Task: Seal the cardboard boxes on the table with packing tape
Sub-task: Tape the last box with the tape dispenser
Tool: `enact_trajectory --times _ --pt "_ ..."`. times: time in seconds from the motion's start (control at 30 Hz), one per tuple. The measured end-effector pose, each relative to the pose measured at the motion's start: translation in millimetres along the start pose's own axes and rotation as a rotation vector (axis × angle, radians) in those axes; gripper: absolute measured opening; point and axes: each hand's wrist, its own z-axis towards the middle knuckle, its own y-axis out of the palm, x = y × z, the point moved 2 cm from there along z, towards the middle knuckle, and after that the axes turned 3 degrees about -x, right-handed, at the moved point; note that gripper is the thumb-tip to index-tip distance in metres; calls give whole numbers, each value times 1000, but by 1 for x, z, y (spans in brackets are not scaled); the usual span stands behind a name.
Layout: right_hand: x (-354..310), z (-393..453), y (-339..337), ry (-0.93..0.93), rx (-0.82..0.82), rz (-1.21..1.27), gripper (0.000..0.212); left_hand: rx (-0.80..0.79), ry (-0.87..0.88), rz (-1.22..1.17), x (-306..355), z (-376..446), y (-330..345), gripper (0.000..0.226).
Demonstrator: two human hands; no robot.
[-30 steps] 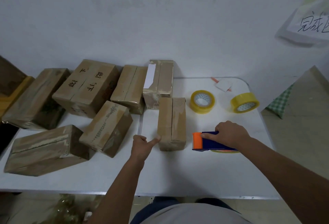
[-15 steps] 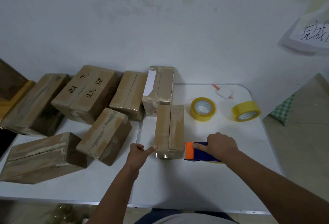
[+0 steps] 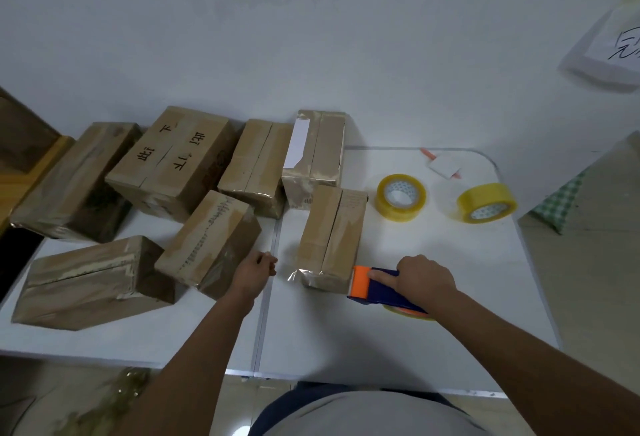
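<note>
Since the earlier frame, the left hand (image 3: pixel 254 271) has let go of the small box (image 3: pixel 332 238) and drawn back to the left; it now hovers just clear of it, fingers loosely curled and holding nothing. At lower right of centre, the right hand (image 3: pixel 424 279) grips the blue tape dispenser (image 3: pixel 384 292), forefinger stretched along its top, with the orange head (image 3: pixel 360 281) touching the box's near right corner. A loose tail of clear tape (image 3: pixel 294 274) sticks out from the box's near left edge. Two yellow tape rolls (image 3: pixel 400 197) (image 3: pixel 486 202) lie toward the right of the white table (image 3: pixel 381 342). Six more boxes crowd the left half, among them a lettered box (image 3: pixel 173 162) at upper left.
</note>
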Motion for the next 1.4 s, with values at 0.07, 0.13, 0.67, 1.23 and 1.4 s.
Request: enact_trajectory --times 0.07,0.13,0.67,1.23,1.4 --pt "3 1 2 0 11 -6 72 -13 28 118 -4 3 -6 25" --pt "5 1 2 3 10 -14 71 8 28 255 -7 1 -12 32" --pt "6 4 8 -15 1 46 71 -123 1134 887 13 -33 22 52" --pt "36 -14 5 -14 27 62 70 -256 961 1259 46 7 91 51" --pt "50 -18 8 -1 54 54 74 -275 970 1232 44 9 91 51"
